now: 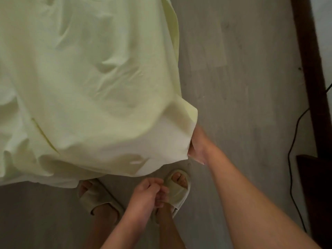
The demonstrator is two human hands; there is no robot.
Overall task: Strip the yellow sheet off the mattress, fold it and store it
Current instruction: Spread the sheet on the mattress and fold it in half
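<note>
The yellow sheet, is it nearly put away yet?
Not yet. The pale yellow cotton sheet is still spread over the mattress. The right hand grips its corner, starting to pull it off. The left hand is curled and holds nothing, above the beige slippers. Stripping it fully, folding and storing are all left.

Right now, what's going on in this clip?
A person stands at the corner of a bed covered by the yellow sheet. The right hand reaches to the sheet's corner, its fingers hidden under the fabric, so a grip cannot be confirmed. The left hand hangs curled above the beige slippers, holding nothing. The sheet is not yet folded.
</note>
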